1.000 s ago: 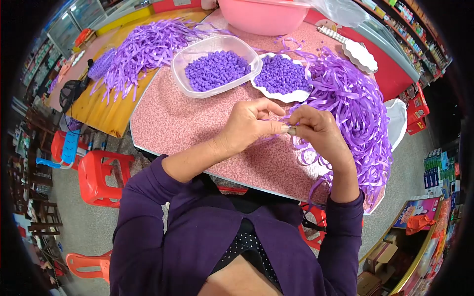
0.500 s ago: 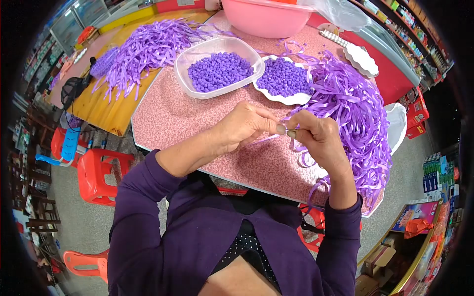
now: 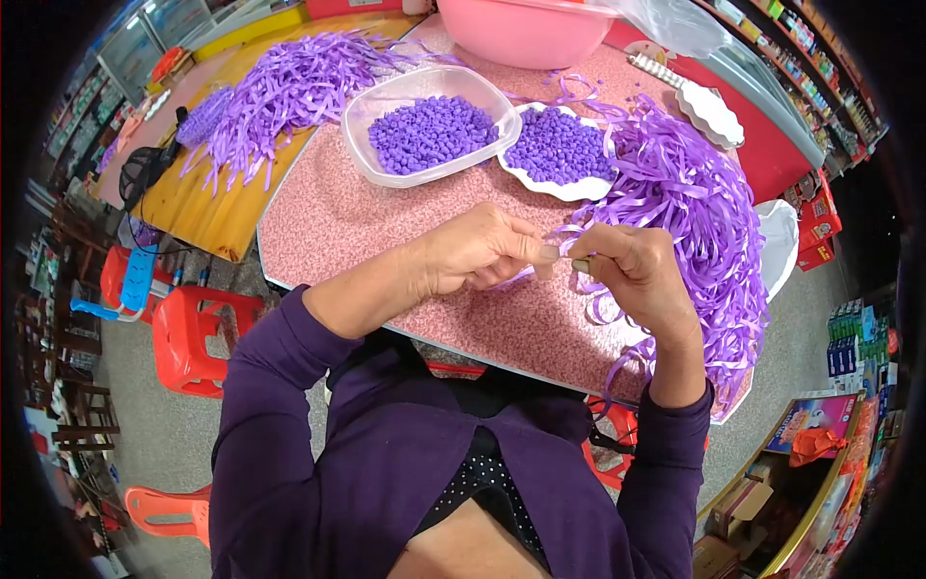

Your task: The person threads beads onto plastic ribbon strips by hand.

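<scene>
Ribbon [image 3: 570,230], narrow, purple and glossy, runs between left hand [image 3: 490,247] and right hand [image 3: 634,268], both pinching it above the speckled pink tabletop [image 3: 333,222]. Small purple beads [image 3: 559,145] lie in a white scalloped dish [image 3: 567,191] beyond.

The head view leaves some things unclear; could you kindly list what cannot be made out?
Head view, path of the ribbon: too fine, partly covered by the left hand and right hand.
Head view, far side of pink basin: cut off by top edge.
Head view, floor of white dish: hidden by beads.
</scene>
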A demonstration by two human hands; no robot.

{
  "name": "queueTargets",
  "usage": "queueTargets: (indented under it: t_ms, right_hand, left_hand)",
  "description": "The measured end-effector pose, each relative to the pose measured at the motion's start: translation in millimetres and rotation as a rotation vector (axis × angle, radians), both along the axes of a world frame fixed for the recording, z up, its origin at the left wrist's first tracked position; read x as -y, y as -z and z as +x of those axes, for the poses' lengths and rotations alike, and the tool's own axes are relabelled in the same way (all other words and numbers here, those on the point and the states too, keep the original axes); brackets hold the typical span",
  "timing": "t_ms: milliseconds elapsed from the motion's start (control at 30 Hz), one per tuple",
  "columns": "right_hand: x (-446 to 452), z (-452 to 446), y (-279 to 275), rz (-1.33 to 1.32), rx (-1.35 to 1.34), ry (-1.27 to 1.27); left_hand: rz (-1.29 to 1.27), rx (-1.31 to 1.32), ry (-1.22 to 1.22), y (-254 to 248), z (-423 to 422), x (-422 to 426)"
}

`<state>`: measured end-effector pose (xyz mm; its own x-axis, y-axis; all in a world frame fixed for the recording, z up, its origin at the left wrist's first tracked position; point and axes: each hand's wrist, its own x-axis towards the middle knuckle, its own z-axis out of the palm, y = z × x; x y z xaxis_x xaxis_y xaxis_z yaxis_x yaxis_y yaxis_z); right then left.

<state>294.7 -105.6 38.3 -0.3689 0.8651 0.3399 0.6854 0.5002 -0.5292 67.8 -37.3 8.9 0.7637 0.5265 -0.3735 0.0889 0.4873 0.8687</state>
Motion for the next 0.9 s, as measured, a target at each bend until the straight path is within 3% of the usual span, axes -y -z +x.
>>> queueTargets:
  t_ms: [433, 900]
  right_hand:
    - [1, 3, -5, 0.127, 0.088, -0.038]
    - [2, 11, -17, 0.084, 0.011, -0.068]
  left_hand:
    - [-0.145, 0.085, -0.005, -4, -3, 1]
    - [-0.097, 0.142, 0.01, -2, -11, 2]
